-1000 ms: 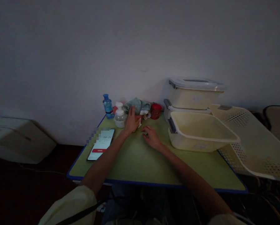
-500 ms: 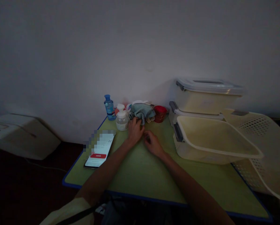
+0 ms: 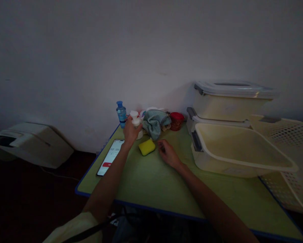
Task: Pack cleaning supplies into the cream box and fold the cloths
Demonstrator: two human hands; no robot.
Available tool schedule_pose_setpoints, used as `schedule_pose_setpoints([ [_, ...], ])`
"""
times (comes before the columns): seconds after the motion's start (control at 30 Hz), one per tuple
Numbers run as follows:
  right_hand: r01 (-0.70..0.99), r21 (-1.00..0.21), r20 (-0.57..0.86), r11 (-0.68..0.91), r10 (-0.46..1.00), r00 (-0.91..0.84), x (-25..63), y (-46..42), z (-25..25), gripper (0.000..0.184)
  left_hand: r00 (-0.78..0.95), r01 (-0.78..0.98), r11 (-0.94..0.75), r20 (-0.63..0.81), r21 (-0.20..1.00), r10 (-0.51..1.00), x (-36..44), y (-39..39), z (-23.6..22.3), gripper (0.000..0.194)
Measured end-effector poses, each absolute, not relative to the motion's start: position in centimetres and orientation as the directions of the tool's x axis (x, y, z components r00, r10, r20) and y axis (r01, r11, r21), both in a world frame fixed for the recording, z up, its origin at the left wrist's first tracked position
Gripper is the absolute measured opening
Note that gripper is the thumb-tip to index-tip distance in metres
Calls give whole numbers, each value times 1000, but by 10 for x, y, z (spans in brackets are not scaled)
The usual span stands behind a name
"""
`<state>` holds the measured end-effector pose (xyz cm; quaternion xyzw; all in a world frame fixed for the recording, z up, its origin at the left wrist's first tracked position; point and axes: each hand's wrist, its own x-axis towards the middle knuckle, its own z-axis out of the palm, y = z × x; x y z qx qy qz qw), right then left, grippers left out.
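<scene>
My left hand (image 3: 131,131) is wrapped around a small clear bottle with a white top (image 3: 136,122); its fingers hide most of the body. In front of the cloth lies a yellow sponge (image 3: 146,147), flat on the table and touched by neither hand. My right hand (image 3: 168,154) rests just right of the sponge, fingers loosely curled, with nothing visible in them. A crumpled blue-grey checked cloth (image 3: 155,122) lies behind the sponge, between the bottle and a red basket (image 3: 176,121).
A blue bottle (image 3: 121,115) stands at the table's back left corner. A phone (image 3: 111,157) lies lit beside my left forearm. To the right are an uncovered cream bin (image 3: 224,165), a lidded box (image 3: 232,108) and a perforated basket (image 3: 283,135). The wall runs behind the table (image 3: 151,189).
My left hand has moved left from the cloth's front edge to the white-topped bottle. The yellow sponge now shows on the table. My right hand stays nearly in place, and the view has shifted slightly.
</scene>
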<state>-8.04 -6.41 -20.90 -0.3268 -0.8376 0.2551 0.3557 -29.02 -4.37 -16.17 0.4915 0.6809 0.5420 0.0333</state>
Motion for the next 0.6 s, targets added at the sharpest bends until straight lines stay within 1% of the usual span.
schedule_pose_setpoints([
  [0.1, 370, -638, 444, 676, 715, -540, -81, -65, -208, 31, -471, 667, -95, 517, 739, 714, -299, -43, -163, 39],
  [0.27, 357, -575, 482, 736, 657, -580, -80, -73, -201, 27, -286, 601, -158, 395, 784, 873, -317, -43, -155, 35],
  [0.33, 348, -508, 504, 788, 600, -621, -80, -76, -198, 27, -198, 574, -191, 362, 796, 911, -325, -46, -151, 35],
  [0.4, 334, -402, 512, 853, 512, -690, -80, -78, -197, 30, -105, 541, -224, 329, 811, 938, -331, -51, -147, 40],
  [0.47, 308, -301, 489, 903, 423, -763, -80, -79, -196, 32, 15, 454, -276, 303, 847, 953, -337, -58, -145, 51],
  [0.53, 287, -254, 451, 923, 376, -809, -80, -79, -196, 34, 134, 330, -314, 285, 890, 949, -340, -65, -145, 59],
  [0.57, 282, -243, 436, 928, 365, -822, -81, -79, -197, 35, 178, 282, -318, 276, 905, 944, -341, -68, -146, 59],
  [0.6, 280, -238, 425, 930, 359, -831, -81, -79, -197, 36, 186, 267, -321, 279, 908, 942, -340, -70, -147, 58],
])
